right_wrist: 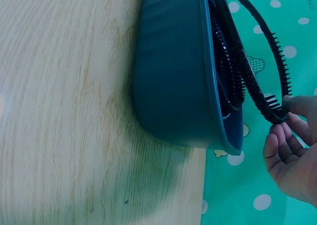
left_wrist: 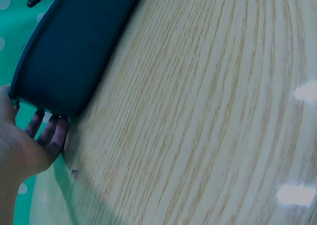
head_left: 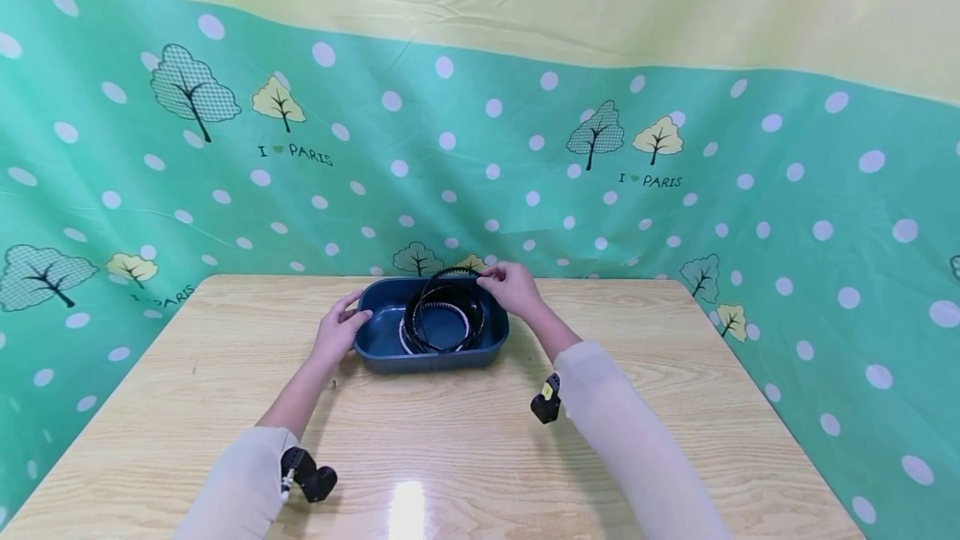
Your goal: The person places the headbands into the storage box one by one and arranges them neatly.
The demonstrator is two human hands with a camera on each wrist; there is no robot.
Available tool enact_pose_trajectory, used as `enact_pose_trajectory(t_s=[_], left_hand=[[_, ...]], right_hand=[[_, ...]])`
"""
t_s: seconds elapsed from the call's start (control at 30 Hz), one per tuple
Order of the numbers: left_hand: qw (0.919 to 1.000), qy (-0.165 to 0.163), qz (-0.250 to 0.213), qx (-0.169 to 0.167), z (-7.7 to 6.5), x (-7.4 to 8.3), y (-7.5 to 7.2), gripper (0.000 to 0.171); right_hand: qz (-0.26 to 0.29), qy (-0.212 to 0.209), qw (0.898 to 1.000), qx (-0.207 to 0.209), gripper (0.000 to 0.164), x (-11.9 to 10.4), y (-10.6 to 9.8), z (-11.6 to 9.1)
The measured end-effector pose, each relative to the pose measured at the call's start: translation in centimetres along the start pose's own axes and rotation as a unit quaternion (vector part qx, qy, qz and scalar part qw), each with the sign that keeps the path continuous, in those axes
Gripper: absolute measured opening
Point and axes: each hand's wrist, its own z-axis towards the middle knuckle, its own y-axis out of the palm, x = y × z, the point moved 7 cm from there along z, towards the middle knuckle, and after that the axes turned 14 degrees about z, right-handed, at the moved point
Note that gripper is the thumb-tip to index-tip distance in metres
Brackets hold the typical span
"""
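A dark blue plastic bin (head_left: 431,364) stands toward the back of the table, holding several headbands (head_left: 474,311), mostly black and one with a pale edge. At the bin's left end, my left hand (head_left: 339,332) grips it, thumb at the rim and fingers against the outer end wall (left_wrist: 44,103). Over the right end, my right hand (head_left: 513,288) pinches one end of a black toothed headband (right_wrist: 278,51) between thumb and fingers. That headband arcs up above the rim, overlapping the others in the head view.
The wooden table (head_left: 450,448) spreads in front of the bin. Directly behind its far edge hangs a green dotted cloth (head_left: 360,215), which also runs along the left and right sides. Both sleeves carry a small black wrist camera (head_left: 546,400).
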Motion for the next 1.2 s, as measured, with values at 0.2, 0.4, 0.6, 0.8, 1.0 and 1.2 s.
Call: enact_pose_trajectory(t_s=[0.2,0.4,0.6,0.8,1.0,1.2], left_hand=[[1.0000,0.001,-0.006,-0.002,-0.1,0.0,0.0,0.056],[1.0000,0.003,-0.002,0.001,0.0,0.0,0.0,0.056],[1.0000,0.003,-0.001,0.001,0.1,0.0,0.0,0.056],[1.0000,0.004,0.000,0.001,0.0,0.1,0.0,0.056],[1.0000,0.004,0.004,0.003,0.1,0.0,-0.1,0.055],[0.9999,0.007,0.006,0.009,0.1,-0.1,-0.1,0.054]], right_hand=[[0.012,0.008,1.000,0.010,0.023,0.2,0.0,0.1],[0.017,0.014,1.000,0.021,0.022,0.5,0.3,0.3],[0.016,0.017,0.999,0.030,0.022,0.9,0.7,0.4],[0.030,0.016,0.999,0.033,0.022,1.2,1.3,0.4],[0.041,0.015,0.998,0.034,0.022,1.4,1.8,0.2],[0.048,0.025,0.998,0.035,0.022,1.6,2.1,-0.1]])
